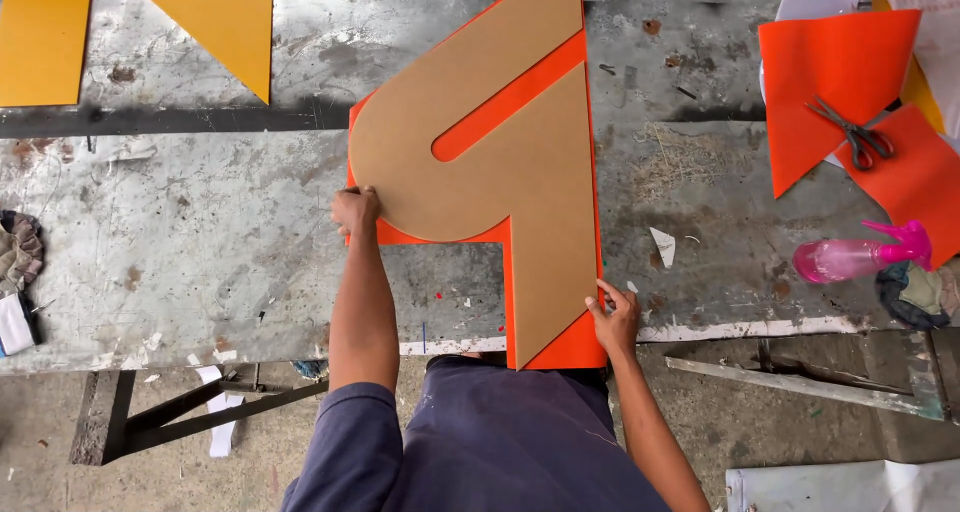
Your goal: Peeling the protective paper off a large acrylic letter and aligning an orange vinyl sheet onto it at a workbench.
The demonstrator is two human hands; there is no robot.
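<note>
Centrally on the worn grey surface point(200, 242) lies a large brown board cutout point(500, 162), shaped like a rounded letter with a slot through it. It rests flat on an orange sheet point(575, 347) whose edges show as a thin border around the board and through the slot. The long axis of the cutout runs diagonally, from the near edge of the surface by the person's body up and away toward the far side, leaning slightly right. The lower tip overhangs the near edge.

Both hands contact the stack. The left hand point(355, 212) sits at the rounded left edge of the cutout, fingers curled and pressed together over the rim; whether they grip the board, the sheet or both cannot be told. The right hand point(615, 320) sits at the lower right edge near the tip, fingers point(608, 294) slightly spread and laid against the border of the orange sheet. The right hand is nearer the body; the left reaches further out.

Further out, scissors point(855, 132) lie on loose orange pieces point(840, 72) at the right, beside a pink spray bottle point(850, 257). Yellow pieces point(215, 17) lie at the far left.
</note>
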